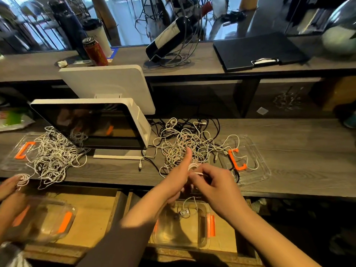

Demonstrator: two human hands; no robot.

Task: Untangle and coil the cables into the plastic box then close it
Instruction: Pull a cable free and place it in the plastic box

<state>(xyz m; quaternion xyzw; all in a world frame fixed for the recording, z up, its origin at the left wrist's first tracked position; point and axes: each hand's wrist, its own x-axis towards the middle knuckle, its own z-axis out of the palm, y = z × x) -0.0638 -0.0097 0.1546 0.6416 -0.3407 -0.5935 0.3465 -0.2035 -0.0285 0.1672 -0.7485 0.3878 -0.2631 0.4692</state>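
Head view looks down on a grey wood-grain counter (289,135). Both hands work a thin white cable (194,167) at its front edge: the left hand (177,178) has the cable looped round its curled fingers with the thumb up, and the right hand (213,182) pinches a strand just beside it. Below them a clear plastic box (200,241) with orange clips sits in an open wooden drawer (92,214), one coiled cable inside. Behind the hands lies a loose tangle of white and black cables (185,145), partly over a clear lid (258,157). A white monitor (92,126) stands to the left, with a second tangle (54,157) beyond it.
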